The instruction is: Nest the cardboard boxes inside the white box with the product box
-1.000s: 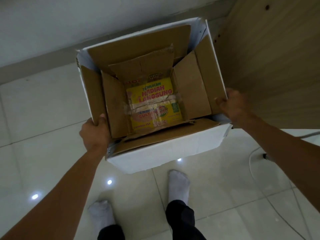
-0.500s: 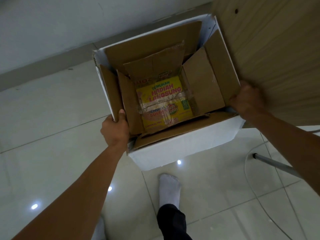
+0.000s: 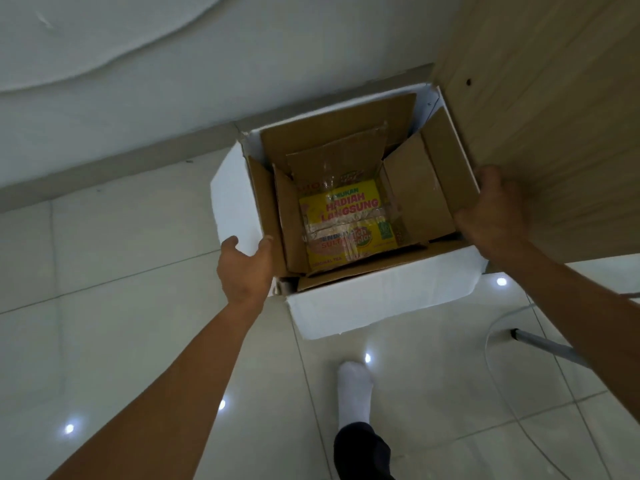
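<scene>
The white box (image 3: 381,296) stands open on the floor, pushed into the corner between the wall and a wooden panel. Two brown cardboard boxes (image 3: 419,188) sit nested inside it, flaps up. At the bottom lies the yellow product box (image 3: 346,223) with red lettering and clear tape across it. My left hand (image 3: 246,268) is at the near-left corner of the white box, thumb and fingers spread apart and holding nothing. My right hand (image 3: 491,216) is closed over the right rim of the white box and the cardboard wall inside it.
A wooden cabinet side (image 3: 554,116) rises directly right of the box, and a white wall with a grey skirting (image 3: 104,174) runs behind it. A white cable (image 3: 491,341) and a grey metal leg (image 3: 547,348) lie on the glossy tiles at right. My socked foot (image 3: 355,389) is below the box.
The box has moved away from me and to the right, into the corner by the wooden panel. My left hand has let go of the left wall and opened. My right hand keeps its hold.
</scene>
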A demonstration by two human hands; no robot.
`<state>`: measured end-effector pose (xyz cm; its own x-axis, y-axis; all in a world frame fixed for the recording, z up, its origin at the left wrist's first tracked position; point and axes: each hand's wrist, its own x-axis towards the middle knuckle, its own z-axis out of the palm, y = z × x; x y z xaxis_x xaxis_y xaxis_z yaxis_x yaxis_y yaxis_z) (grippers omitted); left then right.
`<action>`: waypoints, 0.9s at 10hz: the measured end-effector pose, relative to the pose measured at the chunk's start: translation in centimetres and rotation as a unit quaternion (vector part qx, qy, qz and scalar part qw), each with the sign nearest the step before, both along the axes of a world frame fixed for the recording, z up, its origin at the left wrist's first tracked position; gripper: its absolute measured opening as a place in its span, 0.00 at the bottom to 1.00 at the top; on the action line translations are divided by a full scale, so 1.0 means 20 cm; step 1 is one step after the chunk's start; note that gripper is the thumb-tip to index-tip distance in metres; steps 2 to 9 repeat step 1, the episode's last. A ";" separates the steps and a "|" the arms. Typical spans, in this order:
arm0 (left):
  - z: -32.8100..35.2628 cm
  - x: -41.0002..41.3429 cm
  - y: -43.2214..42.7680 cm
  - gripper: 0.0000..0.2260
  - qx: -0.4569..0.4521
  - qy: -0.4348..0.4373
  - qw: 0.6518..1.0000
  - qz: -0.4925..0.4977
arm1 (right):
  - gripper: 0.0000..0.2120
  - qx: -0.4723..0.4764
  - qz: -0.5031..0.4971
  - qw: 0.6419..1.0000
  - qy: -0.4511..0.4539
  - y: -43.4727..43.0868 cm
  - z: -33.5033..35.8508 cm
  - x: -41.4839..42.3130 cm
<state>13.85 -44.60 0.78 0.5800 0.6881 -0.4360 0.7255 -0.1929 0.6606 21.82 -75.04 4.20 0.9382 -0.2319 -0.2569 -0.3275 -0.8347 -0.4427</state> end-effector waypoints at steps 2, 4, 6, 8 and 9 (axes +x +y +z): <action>0.15 -0.08 0.05 0.26 -0.010 -0.033 0.999 0.005 | 0.31 0.056 0.000 0.998 -0.002 0.07 0.12 -0.03; 0.15 -0.08 0.05 0.26 -0.010 -0.033 0.999 0.005 | 0.31 0.056 0.000 0.998 -0.002 0.07 0.12 -0.03; 0.15 -0.08 0.05 0.26 -0.010 -0.033 0.999 0.005 | 0.31 0.056 0.000 0.998 -0.002 0.07 0.12 -0.03; 0.15 -0.08 0.05 0.26 -0.010 -0.033 0.999 0.005 | 0.31 0.056 0.000 0.998 -0.002 0.07 0.12 -0.03; 0.15 -0.08 0.05 0.26 -0.010 -0.033 0.999 0.005 | 0.31 0.056 0.000 0.998 -0.002 0.07 0.12 -0.03</action>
